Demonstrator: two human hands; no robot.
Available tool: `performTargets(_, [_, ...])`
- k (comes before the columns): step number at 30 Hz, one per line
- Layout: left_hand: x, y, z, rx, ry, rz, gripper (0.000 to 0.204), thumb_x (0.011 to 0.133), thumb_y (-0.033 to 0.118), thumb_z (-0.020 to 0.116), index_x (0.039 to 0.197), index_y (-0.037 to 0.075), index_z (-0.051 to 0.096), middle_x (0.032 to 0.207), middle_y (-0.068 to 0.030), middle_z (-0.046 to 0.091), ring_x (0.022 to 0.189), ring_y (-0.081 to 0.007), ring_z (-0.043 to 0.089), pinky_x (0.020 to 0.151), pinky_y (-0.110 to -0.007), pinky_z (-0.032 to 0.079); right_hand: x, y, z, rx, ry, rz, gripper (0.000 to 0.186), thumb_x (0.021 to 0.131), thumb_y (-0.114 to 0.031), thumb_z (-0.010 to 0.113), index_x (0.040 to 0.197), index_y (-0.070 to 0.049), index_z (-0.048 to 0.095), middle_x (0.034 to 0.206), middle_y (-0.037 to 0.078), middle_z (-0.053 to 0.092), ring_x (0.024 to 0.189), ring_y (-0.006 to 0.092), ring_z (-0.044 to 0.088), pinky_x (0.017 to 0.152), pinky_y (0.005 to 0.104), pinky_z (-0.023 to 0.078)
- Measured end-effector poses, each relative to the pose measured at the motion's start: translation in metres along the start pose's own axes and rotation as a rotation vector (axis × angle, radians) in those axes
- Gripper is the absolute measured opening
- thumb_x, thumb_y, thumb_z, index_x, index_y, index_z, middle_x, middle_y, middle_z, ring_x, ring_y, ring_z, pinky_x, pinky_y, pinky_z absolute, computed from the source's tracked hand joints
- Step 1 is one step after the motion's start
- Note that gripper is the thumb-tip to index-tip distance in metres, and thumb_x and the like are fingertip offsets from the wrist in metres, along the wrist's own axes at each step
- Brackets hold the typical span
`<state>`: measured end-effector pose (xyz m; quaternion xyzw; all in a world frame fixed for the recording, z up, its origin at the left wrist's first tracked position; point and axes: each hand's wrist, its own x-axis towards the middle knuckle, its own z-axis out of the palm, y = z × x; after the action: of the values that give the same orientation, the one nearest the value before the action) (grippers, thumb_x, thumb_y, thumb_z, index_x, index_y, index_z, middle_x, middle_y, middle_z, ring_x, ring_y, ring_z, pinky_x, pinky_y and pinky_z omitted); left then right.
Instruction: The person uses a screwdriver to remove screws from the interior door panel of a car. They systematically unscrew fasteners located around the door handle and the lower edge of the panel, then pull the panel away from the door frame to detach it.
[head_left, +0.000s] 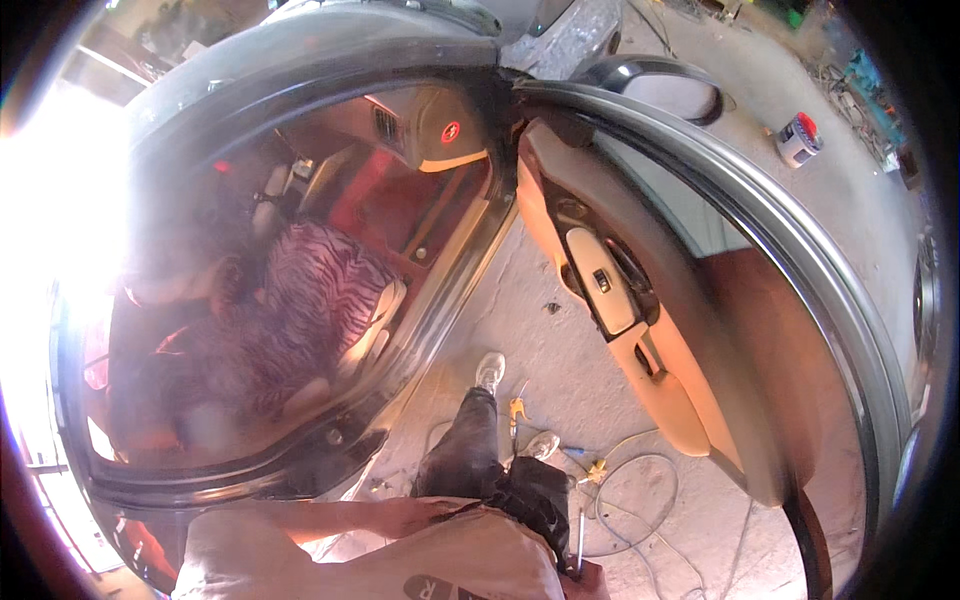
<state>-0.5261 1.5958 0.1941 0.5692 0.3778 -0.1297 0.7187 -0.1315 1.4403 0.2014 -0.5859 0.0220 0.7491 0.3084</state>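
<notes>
My left arm crosses in front of my pale shirt, and my left hand [435,513] rests at my waist by the dark trousers; its fingers are hidden. Low in the view, my right hand [588,582] hangs beside my right thigh, closed round a thin white rod [581,532] that points up. I stand between the car's body and its open door [690,380], which has a tan armrest [665,395] and a window switch panel [602,282]. Neither hand touches the car. To the left, a seat with a striped cover [325,285] shows through the doorway.
On the concrete floor lie a looped hose [676,490] and two yellow tools [516,408], close to my shoes [491,371]. The door sill [440,310] runs along my left. Past the side mirror [665,92] stands a white and red bucket [800,142]. Glare washes out the far left.
</notes>
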Motion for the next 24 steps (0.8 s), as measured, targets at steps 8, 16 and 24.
performTargets(8, [0.084,-0.062,-0.024,0.848,-0.248,0.383,0.050,0.103,0.039,0.046,0.140,0.007,0.048,0.134,-0.0190,0.053,0.126,-0.0349,0.052,0.104,-0.042,0.045,0.097,-0.022,0.087,-0.865,-0.121,-0.173,0.012,0.090,-0.016,0.066,0.091,-0.004,0.071,0.070,0.006,0.065,0.060,0.0177,0.054,0.053,0.0348,0.044])
performTargets(16, [0.070,-0.091,-0.036,0.280,0.090,-0.180,0.052,0.099,0.056,0.047,0.120,0.014,0.069,0.135,-0.0183,0.052,0.128,-0.0360,0.048,0.109,-0.045,0.039,0.151,-0.013,0.110,-0.596,-0.161,0.271,0.028,0.094,-0.031,0.070,0.084,-0.005,0.073,0.061,-0.002,0.057,0.059,0.0050,0.050,0.051,0.0270,0.039])
performTargets(24, [0.085,-0.123,0.037,0.432,0.227,-0.377,0.039,0.095,0.047,0.054,0.123,0.025,0.068,0.139,-0.0196,0.047,0.131,-0.0405,0.043,0.106,-0.050,0.041,0.188,0.040,0.003,-1.278,0.139,0.034,0.046,0.067,-0.043,0.082,0.084,-0.002,0.072,0.081,0.024,0.070,0.082,0.0441,0.068,0.071,0.0517,0.054])
